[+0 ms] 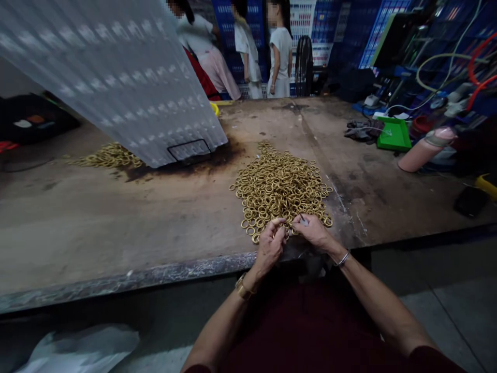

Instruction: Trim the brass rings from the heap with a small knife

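Note:
A pile of brass-coloured rings (283, 181) lies on the brown table (186, 217) near its front edge. At the pile's near side, my left hand (272, 239) has its fingers bent together around something small, apparently a ring. Close to its right, my right hand (311, 230) pinches a thin tool (303, 220) with a pale part and a dark tip. The fingertips of both hands nearly meet over the rings. Exactly what lies between them is too small to make out.
A tall ribbed grey-white panel stack (128, 77) stands on the table at the left, beside more rings (108, 156). A green tray (393, 133) and a pink bottle (427, 149) are at the right. Several people (280, 52) are beyond the table.

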Motion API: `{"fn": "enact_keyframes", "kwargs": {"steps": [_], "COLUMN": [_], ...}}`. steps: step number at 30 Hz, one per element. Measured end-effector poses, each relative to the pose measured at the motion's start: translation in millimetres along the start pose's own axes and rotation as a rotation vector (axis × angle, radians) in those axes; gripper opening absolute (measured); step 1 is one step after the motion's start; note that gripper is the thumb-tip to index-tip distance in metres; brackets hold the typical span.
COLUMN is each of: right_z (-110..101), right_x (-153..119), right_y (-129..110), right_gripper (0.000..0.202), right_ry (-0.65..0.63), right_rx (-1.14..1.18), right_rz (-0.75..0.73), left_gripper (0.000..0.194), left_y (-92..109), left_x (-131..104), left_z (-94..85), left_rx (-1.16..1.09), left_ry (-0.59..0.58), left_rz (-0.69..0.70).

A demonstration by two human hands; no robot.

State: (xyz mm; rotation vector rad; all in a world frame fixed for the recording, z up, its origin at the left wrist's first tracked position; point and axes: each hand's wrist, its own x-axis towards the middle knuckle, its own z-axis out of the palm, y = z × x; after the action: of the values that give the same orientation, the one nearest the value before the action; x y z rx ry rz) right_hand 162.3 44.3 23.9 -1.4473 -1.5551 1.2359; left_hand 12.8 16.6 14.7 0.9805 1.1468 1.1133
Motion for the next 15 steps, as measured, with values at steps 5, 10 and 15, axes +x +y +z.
{"fn": "enact_keyframes", "kwargs": {"steps": [5,10,15], "right_z": [4.1,9.9,13.0], "right_x": [-8.3,-8.6,-7.4], "right_y": [-1.1,3.0,7.0], "right_gripper": [0.021,0.027,0.030], "right_ry": [-0.069,-0.069,-0.021], "right_rx": [0.260,0.387,0.380], "right_rz": [0.103,0.164,0.140], "left_gripper": [0.028,0.029,0.030], "left_y": [-3.6,-5.3,-8.8], "left_x": [6.8,7.1,2.7], "left_z": [4.8,3.3,4.6], "left_rx": [0.028,0.022,-0.005], "left_ry": [-0.041,-0.041,-0.049], "left_rz": [0.064,0.044,-0.025]}}
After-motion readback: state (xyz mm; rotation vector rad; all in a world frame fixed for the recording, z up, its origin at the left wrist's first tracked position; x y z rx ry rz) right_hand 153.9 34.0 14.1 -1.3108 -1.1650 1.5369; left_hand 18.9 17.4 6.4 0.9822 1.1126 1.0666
